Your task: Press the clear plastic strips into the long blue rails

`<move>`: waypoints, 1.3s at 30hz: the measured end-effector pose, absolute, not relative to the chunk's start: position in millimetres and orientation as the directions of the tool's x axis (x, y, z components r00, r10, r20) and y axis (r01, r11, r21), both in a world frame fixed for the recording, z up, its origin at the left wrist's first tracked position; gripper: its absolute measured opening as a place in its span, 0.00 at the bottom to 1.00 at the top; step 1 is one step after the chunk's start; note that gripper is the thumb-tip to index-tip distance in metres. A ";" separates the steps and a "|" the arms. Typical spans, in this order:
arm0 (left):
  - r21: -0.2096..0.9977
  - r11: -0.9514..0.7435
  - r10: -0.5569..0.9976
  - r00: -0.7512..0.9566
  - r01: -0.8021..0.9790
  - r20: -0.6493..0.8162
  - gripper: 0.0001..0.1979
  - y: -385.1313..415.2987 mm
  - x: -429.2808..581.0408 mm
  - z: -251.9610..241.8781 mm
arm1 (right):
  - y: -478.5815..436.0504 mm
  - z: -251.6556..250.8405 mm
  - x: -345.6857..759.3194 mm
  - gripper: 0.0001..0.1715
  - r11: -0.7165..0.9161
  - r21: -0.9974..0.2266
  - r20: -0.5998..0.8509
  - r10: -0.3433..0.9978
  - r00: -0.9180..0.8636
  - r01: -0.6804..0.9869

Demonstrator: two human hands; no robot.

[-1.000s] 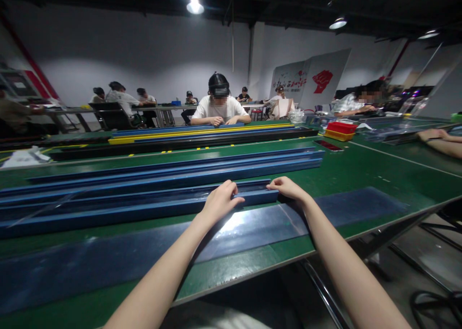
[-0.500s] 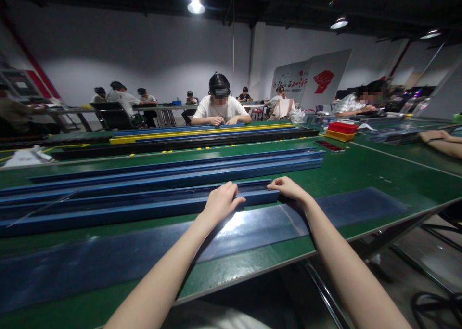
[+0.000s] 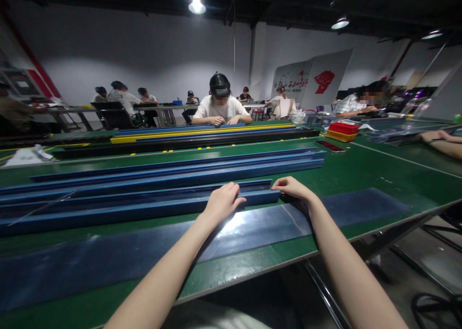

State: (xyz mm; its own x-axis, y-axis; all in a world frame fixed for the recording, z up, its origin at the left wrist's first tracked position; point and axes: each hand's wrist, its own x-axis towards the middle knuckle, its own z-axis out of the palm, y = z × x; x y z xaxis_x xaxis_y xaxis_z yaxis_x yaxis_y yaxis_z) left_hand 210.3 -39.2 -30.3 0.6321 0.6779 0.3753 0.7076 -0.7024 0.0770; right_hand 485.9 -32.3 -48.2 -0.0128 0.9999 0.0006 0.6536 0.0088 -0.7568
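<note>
Across the front of the green table (image 3: 375, 170), the near blue channel (image 3: 144, 212) is laid lengthwise, running in from the left edge of the view, hollow side turned up, its right end lying right at the hands. Over its near wall, just short of that end, the left hand (image 3: 223, 201) is placed: back of the hand up, fingers curled over, thumb pointed right. A small gap is seen between thumb and fingers; how firmly the channel is gripped cannot be told, as the fingertips are partly hidden. Over to the right hand (image 3: 293, 188)! It is held just at the channel's end, thumb and fingertips drawn into a narrow pinch. Whether anything thin is nipped there, or whether the end itself is touched, cannot be made out. Closer to the table's front edge, a long clear sheet (image 3: 252, 225) is spread flat, bright glare thrown off its middle. Beyond, more blue channels (image 3: 202, 176) are lined up alongside. Farther right, a phone (image 3: 330, 146) is seen, then a red box (image 3: 342, 127) stacked on a yellow box (image 3: 339, 136). Across the table, a co-worker (image 3: 221, 108) is bent forward, with yellow bars (image 3: 202, 133) laid in front.
</note>
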 end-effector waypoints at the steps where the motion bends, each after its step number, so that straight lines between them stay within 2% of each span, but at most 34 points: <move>1: 0.077 -0.702 0.678 0.633 0.708 0.374 0.11 -39.2 210.3 -30.2 | -31.6 -48.9 485.5 0.21 0.012 -0.746 0.005 1.000 -0.013 0.666; 6: 0.096 -0.695 0.691 0.625 0.713 0.364 0.11 -39.9 210.2 -29.1 | -27.5 -52.5 483.3 0.21 0.010 -0.699 0.019 1.000 0.004 0.715; 13: 0.196 -0.666 0.733 0.582 0.720 0.352 0.09 -40.4 210.5 -27.4 | -26.5 -53.6 482.2 0.19 0.005 -0.710 -0.002 1.000 -0.009 0.704; 20: 0.220 -0.663 0.737 0.572 0.715 0.360 0.08 -40.1 211.0 -28.2 | -27.1 -52.3 482.3 0.20 0.006 -0.703 0.011 1.000 0.002 0.711; 29: 0.177 -0.682 0.717 0.602 0.709 0.350 0.09 -39.9 210.2 -27.7 | -24.6 -55.1 484.3 0.18 0.018 -0.703 0.013 1.000 -0.012 0.711; 39: 0.092 -0.692 0.702 0.637 0.717 0.317 0.11 -41.6 210.7 -23.2 | -23.6 -56.8 482.6 0.21 0.029 -0.716 0.029 1.000 -0.011 0.697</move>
State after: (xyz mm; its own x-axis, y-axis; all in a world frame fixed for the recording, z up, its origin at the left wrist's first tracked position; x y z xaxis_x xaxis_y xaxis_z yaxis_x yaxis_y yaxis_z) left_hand 210.7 -41.6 -23.2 0.6374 0.7024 0.3166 0.7165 -0.6915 0.0917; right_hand 482.6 -23.6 -56.8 -0.0114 0.9995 0.0294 0.6971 0.0290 -0.7164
